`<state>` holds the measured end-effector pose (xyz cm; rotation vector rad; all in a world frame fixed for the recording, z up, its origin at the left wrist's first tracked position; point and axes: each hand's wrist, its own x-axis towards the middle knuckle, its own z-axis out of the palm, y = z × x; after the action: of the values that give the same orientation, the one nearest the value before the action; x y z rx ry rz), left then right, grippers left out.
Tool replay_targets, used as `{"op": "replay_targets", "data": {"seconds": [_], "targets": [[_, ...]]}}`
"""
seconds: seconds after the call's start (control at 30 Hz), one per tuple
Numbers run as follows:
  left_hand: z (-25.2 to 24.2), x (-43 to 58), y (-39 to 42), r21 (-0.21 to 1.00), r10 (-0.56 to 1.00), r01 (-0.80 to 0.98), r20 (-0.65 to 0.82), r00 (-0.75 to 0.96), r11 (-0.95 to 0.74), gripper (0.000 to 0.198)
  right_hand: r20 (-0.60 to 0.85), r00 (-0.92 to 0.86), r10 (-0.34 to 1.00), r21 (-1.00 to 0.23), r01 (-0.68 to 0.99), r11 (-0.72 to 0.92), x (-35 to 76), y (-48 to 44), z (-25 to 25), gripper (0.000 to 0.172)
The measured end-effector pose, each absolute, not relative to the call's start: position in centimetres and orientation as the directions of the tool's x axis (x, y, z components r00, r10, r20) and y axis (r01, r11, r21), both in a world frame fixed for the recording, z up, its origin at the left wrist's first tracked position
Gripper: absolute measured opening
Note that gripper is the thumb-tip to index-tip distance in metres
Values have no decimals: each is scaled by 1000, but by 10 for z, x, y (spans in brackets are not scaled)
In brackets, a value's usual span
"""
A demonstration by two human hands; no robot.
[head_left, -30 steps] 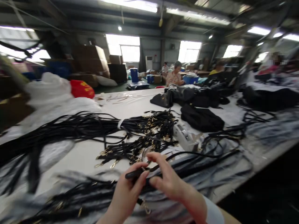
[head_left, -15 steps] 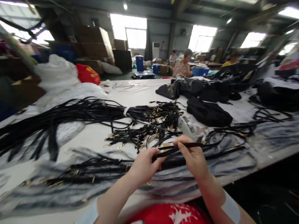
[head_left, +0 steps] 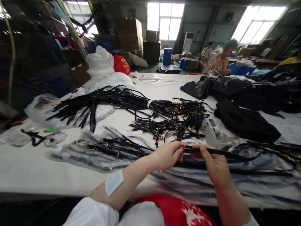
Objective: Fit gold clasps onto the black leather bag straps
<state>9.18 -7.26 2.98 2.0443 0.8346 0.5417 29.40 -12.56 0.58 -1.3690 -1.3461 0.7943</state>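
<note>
Pinching a long, flat, glossy black strap (head_left: 235, 155) in left hand (head_left: 170, 154) and right hand (head_left: 216, 164) above the near white worktop (head_left: 28, 171), right of centre, possibly risking a tangle by dragging its trailing length across black straps in cloudy plastic (head_left: 258, 172).

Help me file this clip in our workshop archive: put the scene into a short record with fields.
Left hand: pinching a black strap
Right hand: gripping the same strap, close beside the left
Under the hands: clear plastic wrap with black straps in it
Beyond the hands: strap bundle with a white band around it
Right of the bundle: pale device, probably a tape dispenser; black fabric item
Surface: white table
Background: seated co-worker, stacked cartons
</note>
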Motion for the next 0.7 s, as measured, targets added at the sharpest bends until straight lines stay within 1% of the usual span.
{"op": "replay_targets", "data": {"seconds": [0.2,0.37,0.43,0.6,0.67,0.7], "targets": [[29,92,-73,819,721,378,61,690,-431,30,210,148,967,-939,306,157,293,-127,6,27],[30,91,-72,823,749,398,49,661,-406,29,244,121,962,-920,342,190,287,-129,7,26],[31,92,-74,826,760,413,29,649,-383,30,280,99,955,-900,375,225,282,-132,11,25],[25,90,-76,835,814,442,11,581,-327,26,441,12,897,-795,469,385,264,-138,25,25],[14,87,-70,857,813,412,15,582,-311,26,453,-27,891,-780,472,410,258,-135,27,27],[8,86,-67,872,803,383,20,595,-305,27,444,-29,896,-791,457,407,256,-134,26,28]]}}
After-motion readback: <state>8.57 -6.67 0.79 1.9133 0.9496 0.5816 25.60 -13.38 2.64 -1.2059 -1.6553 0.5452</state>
